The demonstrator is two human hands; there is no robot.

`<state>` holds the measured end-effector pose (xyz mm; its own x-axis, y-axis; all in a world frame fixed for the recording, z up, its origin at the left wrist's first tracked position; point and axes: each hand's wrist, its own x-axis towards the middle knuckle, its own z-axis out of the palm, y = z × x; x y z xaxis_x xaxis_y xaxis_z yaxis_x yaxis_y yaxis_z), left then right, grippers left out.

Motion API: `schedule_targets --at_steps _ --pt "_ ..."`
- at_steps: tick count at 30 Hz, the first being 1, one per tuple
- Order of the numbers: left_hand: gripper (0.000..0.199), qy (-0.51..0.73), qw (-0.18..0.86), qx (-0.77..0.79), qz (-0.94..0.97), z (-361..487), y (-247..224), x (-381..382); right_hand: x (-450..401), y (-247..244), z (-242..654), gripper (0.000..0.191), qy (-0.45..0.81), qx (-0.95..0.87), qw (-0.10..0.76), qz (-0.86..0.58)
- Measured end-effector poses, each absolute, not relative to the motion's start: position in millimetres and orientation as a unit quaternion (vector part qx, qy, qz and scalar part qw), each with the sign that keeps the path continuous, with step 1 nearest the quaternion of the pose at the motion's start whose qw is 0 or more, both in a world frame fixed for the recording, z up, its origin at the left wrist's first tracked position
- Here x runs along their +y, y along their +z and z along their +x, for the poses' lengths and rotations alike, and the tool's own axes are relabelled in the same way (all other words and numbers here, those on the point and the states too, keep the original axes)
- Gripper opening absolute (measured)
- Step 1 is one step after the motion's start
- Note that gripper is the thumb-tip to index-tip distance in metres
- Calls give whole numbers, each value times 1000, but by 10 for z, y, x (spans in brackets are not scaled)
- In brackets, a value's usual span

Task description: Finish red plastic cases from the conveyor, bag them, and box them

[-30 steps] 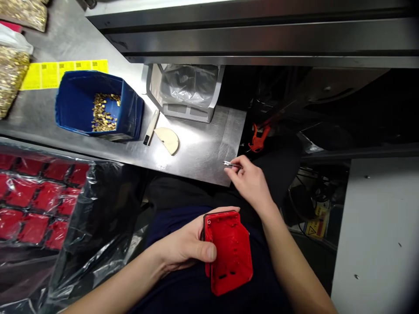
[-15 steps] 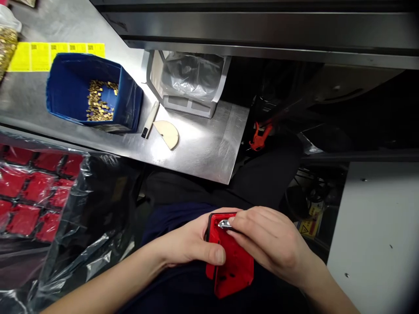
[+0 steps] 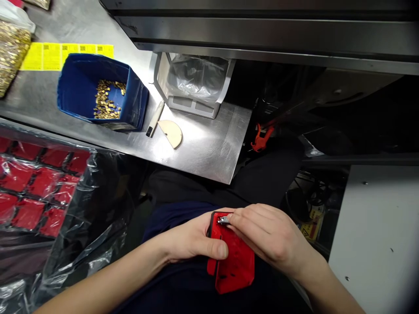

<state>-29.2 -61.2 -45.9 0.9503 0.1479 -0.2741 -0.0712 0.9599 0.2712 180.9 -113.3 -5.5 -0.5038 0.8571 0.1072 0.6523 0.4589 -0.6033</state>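
Over the person's lap, the grip of the left hand is closed around the left side of a red, open-faced plastic shell with a black edge, its thumb lying over the rim. The grip of the right hand is pinched firmly on a small, silver metal tool, whose tip sits at the shell's upper left corner; whether it touches the plastic, I cannot tell.

Beyond the hands, on the grey metal desk, lie a pale, half-round piece and, just beside it, a slim white stick with a black end. Left of these stands a blue plastic bin with gold-coloured metal pieces inside; to its right is a grey plastic bin holding clear film. Yellow labels lie behind the blue bin. Farther left, red plastic parts lie in rows under clear wrapping.
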Motion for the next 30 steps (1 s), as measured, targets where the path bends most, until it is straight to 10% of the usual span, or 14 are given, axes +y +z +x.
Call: schedule_targets --at_steps 11,19,30 --pt "72 39 979 179 92 -329 -500 -657 -1083 -5 1933 19 229 -812 241 -481" --pt "105 18 970 227 80 -392 -520 -704 -808 -615 1908 32 325 -531 313 -717" --pt "108 65 961 246 107 -403 -478 -706 -315 -1097 1693 11 354 -565 164 -727"
